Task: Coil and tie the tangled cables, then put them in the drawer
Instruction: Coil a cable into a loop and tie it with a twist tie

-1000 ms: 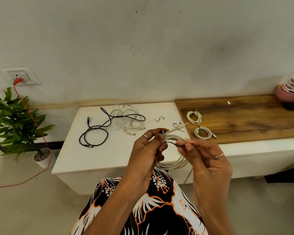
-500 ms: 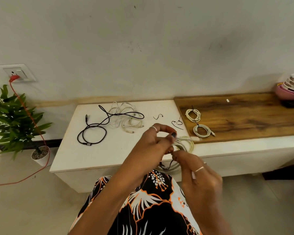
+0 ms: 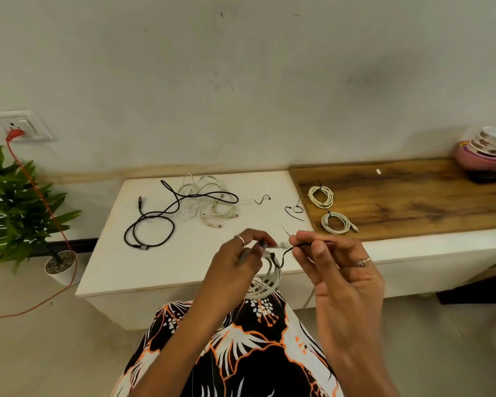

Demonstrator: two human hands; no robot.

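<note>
Above the near edge of a white table [image 3: 161,270], a coiled white cable [image 3: 265,279] is gripped in the left hand [image 3: 235,265] while a black tie [image 3: 284,253] — trailing rightward from the coil — is pinched taut by the right hand [image 3: 335,262], nearer its free end.

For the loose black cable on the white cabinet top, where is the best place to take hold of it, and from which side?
Probably the round loop of the black cable, on its near-left arc, reached from above on the person's side. That loop lies flat and apart on the white cabinet top, while the far stretch crosses the tangled white cables, so pulling there would drag them.
</note>
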